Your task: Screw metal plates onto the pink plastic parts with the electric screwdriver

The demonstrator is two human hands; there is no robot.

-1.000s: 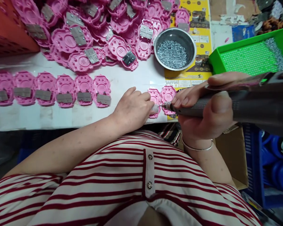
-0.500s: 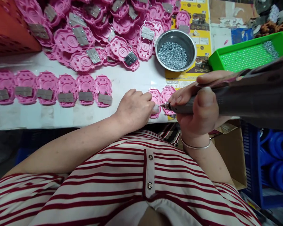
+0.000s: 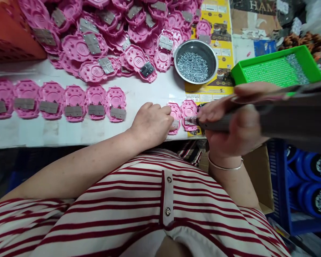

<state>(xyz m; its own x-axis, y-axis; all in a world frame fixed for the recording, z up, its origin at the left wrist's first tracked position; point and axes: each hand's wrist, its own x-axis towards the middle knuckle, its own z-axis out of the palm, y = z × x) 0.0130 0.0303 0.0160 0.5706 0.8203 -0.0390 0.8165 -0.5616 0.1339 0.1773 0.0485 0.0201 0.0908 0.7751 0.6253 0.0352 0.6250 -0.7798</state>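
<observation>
My right hand (image 3: 230, 125) is wrapped round a dark electric screwdriver (image 3: 283, 110), blurred by motion. Its bit end points left, over a pink plastic casing (image 3: 189, 109) near the table's front edge. Just left of that one lies another pink plastic casing (image 3: 174, 111) with a grey metal plate at its lower end. My left hand (image 3: 153, 123) has its fingers curled onto this casing and holds it against the table; the fingertips are partly hidden.
A row of pink casings (image 3: 75, 100) with grey plates lies to the left. Behind are a heap of pink casings (image 3: 82, 50), a metal bowl (image 3: 216, 67) of small screws and a green tray (image 3: 237, 73). An orange basket (image 3: 13, 32) stands at the far left.
My right hand has drawn the screwdriver back to the right, so its bit is away from the casing under my left hand. My left hand stays almost where it was.
</observation>
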